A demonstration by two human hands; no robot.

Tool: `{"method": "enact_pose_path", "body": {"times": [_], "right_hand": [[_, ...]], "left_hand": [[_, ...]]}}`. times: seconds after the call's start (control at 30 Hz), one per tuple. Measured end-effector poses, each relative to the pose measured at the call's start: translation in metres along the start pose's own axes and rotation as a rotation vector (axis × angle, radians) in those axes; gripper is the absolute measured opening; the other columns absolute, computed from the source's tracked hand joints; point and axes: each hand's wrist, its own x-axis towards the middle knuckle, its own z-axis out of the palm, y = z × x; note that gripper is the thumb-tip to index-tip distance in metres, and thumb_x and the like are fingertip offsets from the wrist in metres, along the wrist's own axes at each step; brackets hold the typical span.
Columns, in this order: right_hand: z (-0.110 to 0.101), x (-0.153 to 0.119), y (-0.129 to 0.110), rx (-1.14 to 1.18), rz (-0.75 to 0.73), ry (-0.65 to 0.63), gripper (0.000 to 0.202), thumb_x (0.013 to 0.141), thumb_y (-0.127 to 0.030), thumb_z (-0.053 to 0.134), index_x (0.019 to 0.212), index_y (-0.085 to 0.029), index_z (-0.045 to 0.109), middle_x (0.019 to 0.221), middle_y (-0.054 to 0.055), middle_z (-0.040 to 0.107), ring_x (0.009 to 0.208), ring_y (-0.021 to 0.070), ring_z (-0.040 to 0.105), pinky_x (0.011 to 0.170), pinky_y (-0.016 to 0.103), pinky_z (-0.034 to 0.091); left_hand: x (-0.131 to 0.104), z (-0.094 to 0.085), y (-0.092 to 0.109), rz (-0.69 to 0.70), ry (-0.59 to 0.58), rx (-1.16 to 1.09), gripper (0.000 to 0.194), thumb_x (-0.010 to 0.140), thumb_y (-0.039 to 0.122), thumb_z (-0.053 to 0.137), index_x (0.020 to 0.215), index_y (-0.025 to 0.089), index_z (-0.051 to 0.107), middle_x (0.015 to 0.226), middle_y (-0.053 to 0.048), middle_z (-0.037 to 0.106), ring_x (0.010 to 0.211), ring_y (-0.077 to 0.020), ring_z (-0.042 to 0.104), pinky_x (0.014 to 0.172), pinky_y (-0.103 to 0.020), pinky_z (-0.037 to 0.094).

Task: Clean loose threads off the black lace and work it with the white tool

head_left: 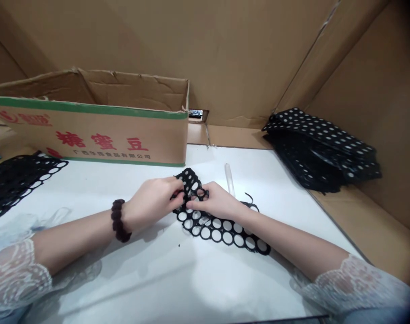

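Note:
A black strip of sheet material with rows of round holes (216, 229) lies on the white table, its left end folded up. My left hand (160, 195) pinches the raised left end between thumb and fingers. My right hand (216, 200) is closed on the same holed strip just to the right, fingertips close to my left hand's. White tabletop shows through the larger holes. A thin black curl of it sticks out behind my right wrist. The fingertips of both hands are partly hidden by the folded material.
A cardboard box (123, 135) with a green edge and red characters stands at the back left. More black holed sheets (22, 175) lie at the left, and a folded stack (322, 148) rests at the right. A whitish translucent stick (229, 177) lies behind my right hand. Cardboard walls surround the white table (140, 279).

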Motion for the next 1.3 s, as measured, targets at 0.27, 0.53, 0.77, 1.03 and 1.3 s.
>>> {"method": "enact_pose_path", "body": {"times": [0.27,0.53,0.77,1.03,1.3], "right_hand": [[0.004,0.001,0.005,0.160,0.014,0.053,0.012,0.069,-0.025,0.053,0.064,-0.014,0.050,0.055,-0.005,0.040,0.049,0.0056,0.035,0.046,0.019,0.027],[0.006,0.000,0.002,0.175,-0.038,0.058,0.011,0.071,-0.024,0.054,0.072,-0.014,0.057,0.058,-0.004,0.043,0.052,0.0061,0.036,0.050,0.020,0.030],[0.002,-0.001,0.001,0.071,-0.008,0.056,0.015,0.074,-0.027,0.052,0.071,-0.013,0.056,0.062,-0.002,0.050,0.054,0.0077,0.041,0.054,0.022,0.034],[0.006,0.000,0.007,0.031,-0.027,0.060,0.015,0.075,-0.027,0.050,0.082,-0.016,0.057,0.077,0.002,0.059,0.066,0.0112,0.051,0.064,0.026,0.040],[0.006,-0.001,0.007,0.193,-0.024,0.060,0.014,0.077,-0.027,0.049,0.086,-0.016,0.050,0.080,0.003,0.060,0.066,0.0114,0.053,0.066,0.027,0.044]], "left_hand": [[-0.007,0.006,0.007,0.002,-0.068,0.060,0.026,0.084,0.037,0.039,0.076,0.018,0.055,0.076,-0.002,0.063,0.068,-0.0164,0.057,0.058,-0.026,0.036],[-0.002,-0.003,0.009,-0.131,-0.083,-0.188,0.028,0.079,0.033,0.042,0.059,0.018,0.053,0.052,0.002,0.054,0.049,-0.0102,0.046,0.048,-0.021,0.031],[0.009,-0.007,-0.006,-0.214,0.027,-0.246,0.022,0.073,0.029,0.043,0.067,0.017,0.060,0.056,0.001,0.058,0.053,-0.0108,0.050,0.049,-0.021,0.033],[0.014,-0.118,-0.068,-0.252,0.819,0.300,0.048,0.089,0.045,0.018,0.116,0.018,0.048,0.108,0.000,0.054,0.097,-0.0173,0.050,0.077,-0.034,0.037],[0.037,-0.121,-0.067,-0.290,0.651,0.457,0.050,0.088,0.042,0.022,0.115,0.011,0.050,0.114,-0.005,0.048,0.112,-0.0259,0.035,0.094,-0.043,0.029]]}}
